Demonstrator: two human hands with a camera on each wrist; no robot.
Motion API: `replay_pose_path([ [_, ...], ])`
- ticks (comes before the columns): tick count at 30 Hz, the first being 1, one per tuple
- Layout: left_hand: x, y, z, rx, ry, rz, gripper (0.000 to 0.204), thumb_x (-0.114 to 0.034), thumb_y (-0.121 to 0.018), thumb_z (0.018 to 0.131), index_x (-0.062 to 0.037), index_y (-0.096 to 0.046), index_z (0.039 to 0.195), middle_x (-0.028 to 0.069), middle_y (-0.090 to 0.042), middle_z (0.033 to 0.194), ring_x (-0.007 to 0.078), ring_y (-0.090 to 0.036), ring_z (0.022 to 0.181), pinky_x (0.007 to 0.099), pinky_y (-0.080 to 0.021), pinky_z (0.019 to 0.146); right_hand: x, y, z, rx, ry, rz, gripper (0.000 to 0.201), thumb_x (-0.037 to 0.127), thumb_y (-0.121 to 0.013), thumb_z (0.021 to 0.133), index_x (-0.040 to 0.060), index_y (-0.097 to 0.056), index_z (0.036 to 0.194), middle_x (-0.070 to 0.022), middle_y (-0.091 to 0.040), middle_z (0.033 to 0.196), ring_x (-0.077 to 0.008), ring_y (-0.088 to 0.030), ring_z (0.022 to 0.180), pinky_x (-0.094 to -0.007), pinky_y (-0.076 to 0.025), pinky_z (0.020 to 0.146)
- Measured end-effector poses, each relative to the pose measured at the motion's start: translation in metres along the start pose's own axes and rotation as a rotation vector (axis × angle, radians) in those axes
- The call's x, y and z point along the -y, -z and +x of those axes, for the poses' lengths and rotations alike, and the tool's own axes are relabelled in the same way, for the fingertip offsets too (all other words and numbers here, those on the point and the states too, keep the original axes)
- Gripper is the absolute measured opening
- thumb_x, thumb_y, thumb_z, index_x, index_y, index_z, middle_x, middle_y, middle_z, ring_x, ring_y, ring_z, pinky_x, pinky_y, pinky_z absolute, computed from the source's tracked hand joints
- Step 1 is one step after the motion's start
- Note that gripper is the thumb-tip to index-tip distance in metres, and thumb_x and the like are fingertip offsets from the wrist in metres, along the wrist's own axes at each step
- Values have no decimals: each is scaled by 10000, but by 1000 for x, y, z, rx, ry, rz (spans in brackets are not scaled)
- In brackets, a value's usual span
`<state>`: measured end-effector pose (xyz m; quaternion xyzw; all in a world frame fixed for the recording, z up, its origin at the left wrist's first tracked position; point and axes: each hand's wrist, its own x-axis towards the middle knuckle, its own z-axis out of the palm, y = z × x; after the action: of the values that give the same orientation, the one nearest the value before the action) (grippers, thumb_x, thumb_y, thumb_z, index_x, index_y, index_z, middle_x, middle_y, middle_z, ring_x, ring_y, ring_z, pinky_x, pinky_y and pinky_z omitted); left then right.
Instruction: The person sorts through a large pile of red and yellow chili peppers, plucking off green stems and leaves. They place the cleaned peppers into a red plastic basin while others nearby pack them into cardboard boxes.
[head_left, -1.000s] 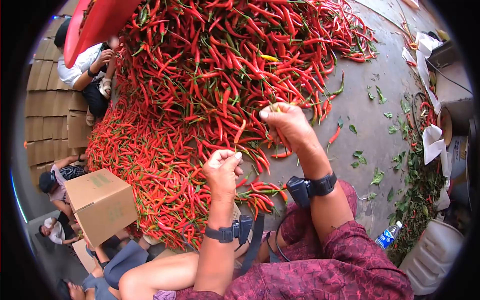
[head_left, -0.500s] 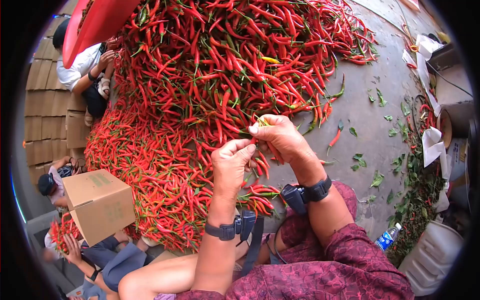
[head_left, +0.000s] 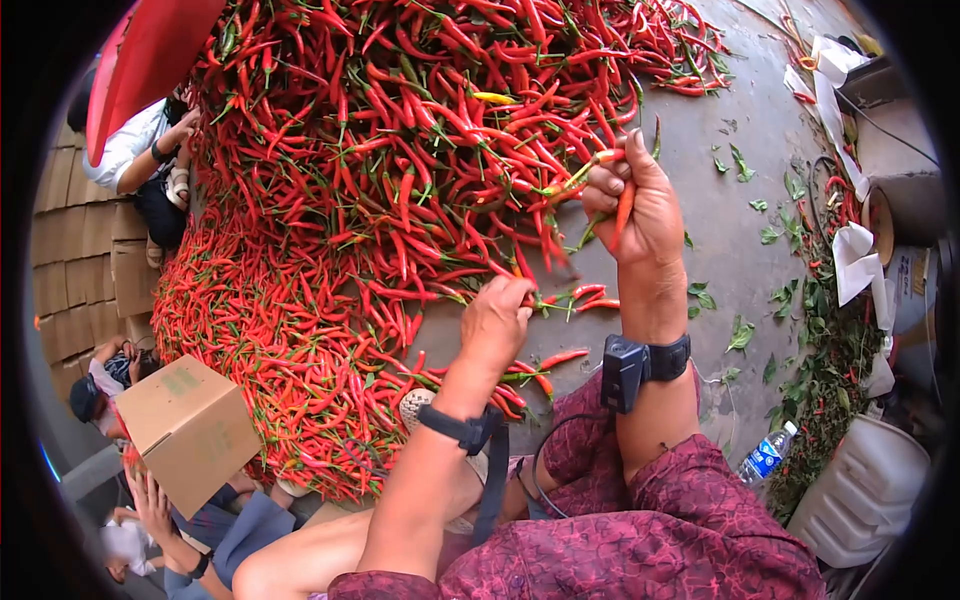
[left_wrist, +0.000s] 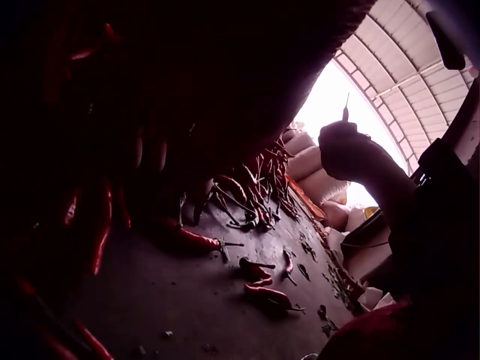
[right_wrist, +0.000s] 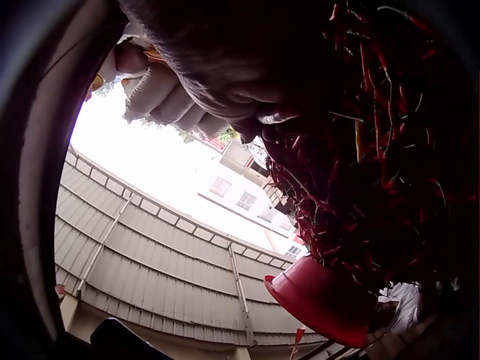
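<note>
My right hand [head_left: 645, 205] is raised at the right edge of the chili heap, its fingers curled round red chili peppers [head_left: 624, 208]. One pepper points down across the palm; another sticks out past the thumb. Lower and to the left, my left hand [head_left: 497, 318] reaches to the near edge of the heap, back of the hand up. Its bent fingertips are right at some red peppers; I cannot tell whether they grip one. Loose chilies [head_left: 590, 298] lie just beyond them. The left wrist view shows its dark fingers [left_wrist: 161, 154] over a chili [left_wrist: 199, 240] on the grey surface.
A large heap of red chilies [head_left: 400, 180] fills the middle. Top left hangs a red basin [head_left: 150, 70]. A cardboard box [head_left: 190, 430] and other people are at the left. Scattered leaves [head_left: 740, 335], a water bottle [head_left: 768, 455] and a white plastic container [head_left: 865, 490] lie right.
My hands, together half a second ago, are now apart. The right has moved up and right with its peppers; the left has shifted right, down to loose chilies. A blurred pepper shows between them.
</note>
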<state>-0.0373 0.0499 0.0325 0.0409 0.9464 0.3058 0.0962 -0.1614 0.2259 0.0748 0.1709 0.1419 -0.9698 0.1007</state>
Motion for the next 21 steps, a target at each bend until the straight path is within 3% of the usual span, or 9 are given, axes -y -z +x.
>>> replay_pose_path([
  [4, 25, -3, -35, -50, 312, -178, 144, 5, -613, 706, -62, -625, 832, 116, -628, 772, 277, -631, 732, 371, -490, 644, 10, 4, 3, -6, 3, 113, 238, 262, -601, 894, 69, -508, 790, 4, -445, 652, -92, -417, 536, -226, -325, 427],
  [6, 30, 3, -37, -47, 476, -236, 46, -57, -619, 719, -55, -624, 765, 112, -619, 645, 269, -623, 605, 356, -474, 566, 10, 3, 2, 33, -24, 175, 216, 271, -601, 891, 85, -512, 828, 12, -441, 655, -94, -414, 540, -226, -328, 443],
  [8, 26, 9, -23, -235, 414, -179, 49, -88, -637, 735, -48, -615, 756, 104, -607, 609, 270, -613, 574, 352, -468, 549, 12, 0, -2, 60, -38, 260, 212, 278, -603, 887, 90, -514, 847, 12, -440, 655, -96, -413, 538, -226, -333, 451],
  [9, 17, 16, -14, -239, 413, -220, 57, -57, -637, 765, -26, -622, 810, 53, -604, 627, 104, -548, 569, 274, -440, 546, 14, 0, -2, 120, -84, 327, 223, 302, -607, 880, 100, -528, 830, 21, -440, 647, -99, -413, 536, -226, -334, 460],
  [12, 0, 19, 21, -347, 157, -109, 264, -42, -679, 700, -59, -601, 952, 94, -619, 785, 234, -613, 651, 332, -484, 608, 17, 1, -2, 153, -91, 391, 237, 319, -608, 876, 105, -539, 802, 33, -437, 633, -98, -408, 531, -224, -327, 458],
  [14, 8, 14, 41, -269, -22, 259, 286, -42, -673, 682, -89, -602, 955, 105, -598, 861, 310, -617, 719, 387, -493, 641, 19, 4, 0, 178, -107, 377, 253, 338, -602, 877, 112, -547, 777, 43, -434, 625, -95, -415, 533, -226, -325, 461],
  [15, 18, 10, 49, -160, 25, 372, 254, -54, -659, 681, -112, -606, 922, 112, -576, 874, 343, -603, 742, 440, -487, 654, 20, 5, 1, 175, -112, 382, 253, 338, -602, 878, 112, -547, 778, 43, -435, 626, -94, -418, 534, -227, -325, 461],
  [18, 32, 15, 58, -136, 11, 427, 74, -110, -638, 703, -112, -602, 768, 99, -559, 768, 320, -597, 716, 432, -470, 607, 24, 7, -1, 161, -101, 387, 255, 339, -605, 876, 111, -545, 779, 44, -432, 629, -91, -423, 538, -225, -327, 465],
  [21, 34, 24, 43, -254, 75, 238, 62, -84, -637, 711, -66, -577, 709, 107, -571, 755, 313, -589, 714, 406, -459, 620, 23, 7, 2, 159, -92, 399, 263, 345, -605, 874, 109, -541, 776, 43, -431, 630, -91, -423, 535, -225, -332, 465],
])
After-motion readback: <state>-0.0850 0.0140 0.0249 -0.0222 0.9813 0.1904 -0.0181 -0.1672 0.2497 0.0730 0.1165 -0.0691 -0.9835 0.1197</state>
